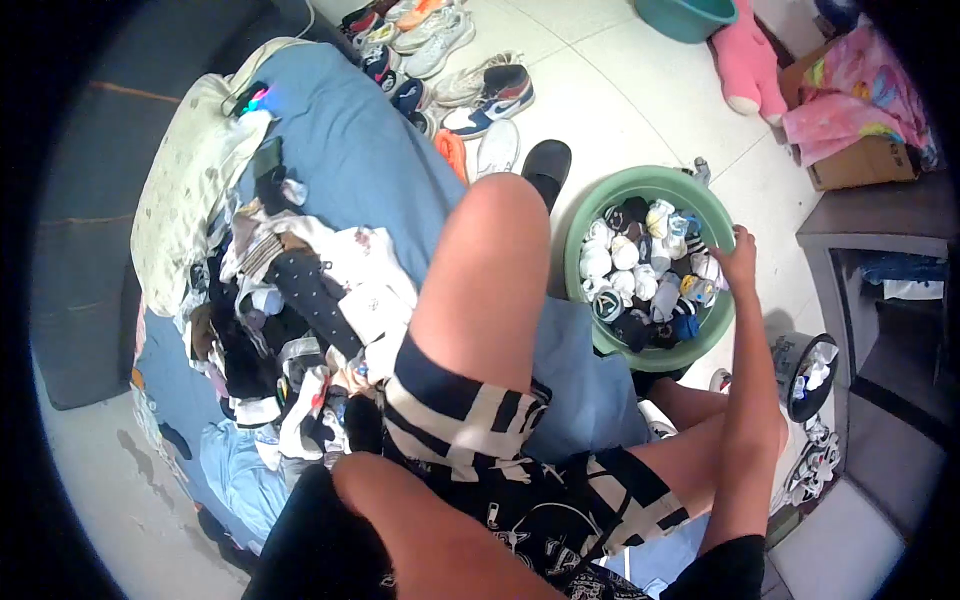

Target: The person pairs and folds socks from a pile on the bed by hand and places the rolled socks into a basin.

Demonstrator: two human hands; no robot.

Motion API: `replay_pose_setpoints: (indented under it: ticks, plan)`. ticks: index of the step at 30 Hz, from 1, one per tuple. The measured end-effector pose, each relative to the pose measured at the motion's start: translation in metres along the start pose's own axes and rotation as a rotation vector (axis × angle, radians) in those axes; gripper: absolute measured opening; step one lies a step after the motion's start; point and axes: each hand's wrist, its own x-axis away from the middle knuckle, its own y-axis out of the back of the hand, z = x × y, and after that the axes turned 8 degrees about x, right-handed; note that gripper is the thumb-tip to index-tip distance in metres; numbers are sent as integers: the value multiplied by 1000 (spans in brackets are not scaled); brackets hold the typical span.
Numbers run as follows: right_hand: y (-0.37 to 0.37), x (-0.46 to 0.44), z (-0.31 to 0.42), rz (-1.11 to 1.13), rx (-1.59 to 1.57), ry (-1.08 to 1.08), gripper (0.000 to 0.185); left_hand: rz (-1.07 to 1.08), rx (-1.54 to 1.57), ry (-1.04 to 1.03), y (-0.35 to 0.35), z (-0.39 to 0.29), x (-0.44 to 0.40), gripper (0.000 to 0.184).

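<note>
My right hand [738, 258] is at the right rim of a round green tub [578, 235], its visible fingers apart and nothing seen between them. Many rolled socks [622, 252], white, black, grey and striped, lie inside the tub. My left hand [352, 379] is at the lower right edge of a loose clothes pile on the bed, partly hidden among the fabrics, so its grip is unclear. Beside it in the pile are white garments [375, 305], a dark dotted piece [312, 300] and a white sock with a red mark [302, 412].
The pile lies on a blue-covered bed [335, 110] at left. Shoes [498, 100] line the floor at the top. A pink plush toy [748, 65], a cardboard box [865, 163], a small bin [805, 375] and an open cabinet [825, 240] stand at right. My bent knee [505, 215] rises between bed and tub.
</note>
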Motion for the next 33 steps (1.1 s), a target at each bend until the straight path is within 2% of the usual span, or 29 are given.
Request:
replay_pose_setpoints:
  ticks: [4, 8, 10, 12, 14, 16, 18, 20, 21, 23, 24, 26, 27, 28, 29, 30, 32, 33]
  plan:
    - [74, 10, -27, 44, -44, 109, 60, 67, -22, -68, -26, -14, 32, 23]
    - [126, 44, -56, 279, -202, -108, 56, 98, -58, -99, -48, -27, 65, 24]
    - [144, 76, -71, 301, 31, -19, 53, 114, -66, -116, -53, -34, 78, 24]
    - [157, 120, -67, 230, 258, 158, 49, 133, -84, -121, -58, -41, 90, 25]
    - [171, 158, -45, 424, 130, -10, 36, 138, -110, -122, -62, -49, 102, 25]
    - [173, 182, -63, 472, -256, -293, 28, 107, -175, -116, -63, -61, 116, 26]
    - [185, 203, -56, 269, -312, -218, 27, -97, -373, 22, -66, -79, 134, 27]
    - [184, 215, -76, 357, -288, -274, 28, -584, -745, 500, -66, -93, 152, 20]
    - [192, 220, -59, 340, -385, -430, 27, -823, -1042, 581, -53, -90, 166, 21]
    - [193, 226, -67, 339, -413, -415, 27, -1328, -1327, 412, 3, -82, 206, 19]
    - [195, 228, -69, 356, -440, -396, 27, -1494, -1351, 406, 29, -84, 228, 20]
    - [196, 228, -67, 340, -449, -421, 27, -1638, -1461, 481, 78, -76, 283, 28]
    - [197, 231, -68, 336, -456, -453, 27, -1629, -1463, 472, 90, -71, 297, 28]
    - [197, 233, -72, 330, -461, -486, 27, -1613, -1673, 574, 98, -66, 304, 35]
    - [194, 235, -75, 257, -450, -417, 26, -1583, -1881, 679, 107, -59, 310, 43]
    - [197, 238, -76, 252, -445, -427, 26, -1571, -1878, 674, 112, -53, 309, 43]
    - [198, 235, -66, 230, -430, -332, 26, -1626, -2005, 610, 119, -47, 306, 54]
    - [199, 235, -59, 207, -432, -372, 24, -1640, -2027, 597, 123, -45, 307, 56]
